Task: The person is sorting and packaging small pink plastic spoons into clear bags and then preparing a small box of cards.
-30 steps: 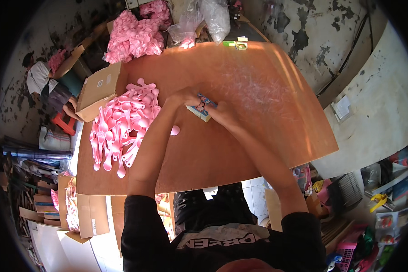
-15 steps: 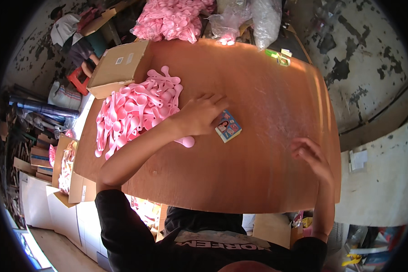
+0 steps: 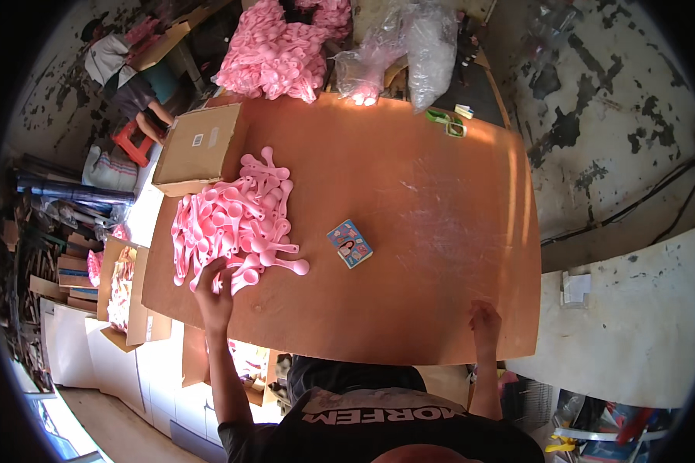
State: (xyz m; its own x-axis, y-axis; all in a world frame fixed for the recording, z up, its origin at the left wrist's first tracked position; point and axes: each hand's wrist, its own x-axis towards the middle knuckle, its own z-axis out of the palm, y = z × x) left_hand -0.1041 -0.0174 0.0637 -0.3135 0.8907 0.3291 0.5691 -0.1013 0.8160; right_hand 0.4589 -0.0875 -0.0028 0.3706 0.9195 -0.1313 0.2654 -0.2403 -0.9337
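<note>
Pink plastic scoops [image 3: 228, 220] lie in a loose heap on the left part of the brown table. My left hand [image 3: 215, 287] reaches the near edge of this heap, its fingers bent and apart among the nearest scoops. Whether it has hold of one is hard to see. Over the table's near right part, my right hand [image 3: 484, 320] is loosely curled, and nothing shows in it. A small blue box or card pack [image 3: 350, 244] with a pictured figure lies mid-table, apart from both hands.
A cardboard box [image 3: 201, 147] stands behind the heap. Pink bagged scoops [image 3: 274, 58] and clear plastic bags [image 3: 431, 62] sit past the far edge of the table [image 3: 409, 309]. Small green items [image 3: 448, 123] lie far right. Another person [image 3: 120, 73] works at the far left.
My left hand has drawn back from beside the blue pack to the near edge of the scoop heap. My right hand has come nearer to me and curled. The view has shifted.
</note>
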